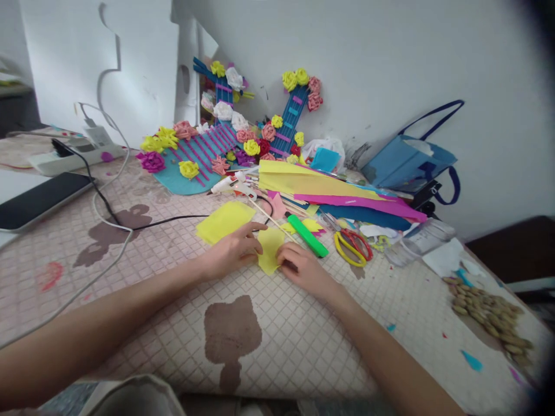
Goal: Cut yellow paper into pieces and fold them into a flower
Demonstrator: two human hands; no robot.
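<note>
While no writing can be read anywhere, both hands pinch one small yellow paper piece (269,249) flat on the table (303,346): the left hand (232,249) grips its left edge, the right hand (303,268) its right. Its outline is uneven and wavy. Just beyond the right hand lie a green cutter (309,236) and scissors (353,245); beyond the left, a yellow sheet (223,221).
</note>
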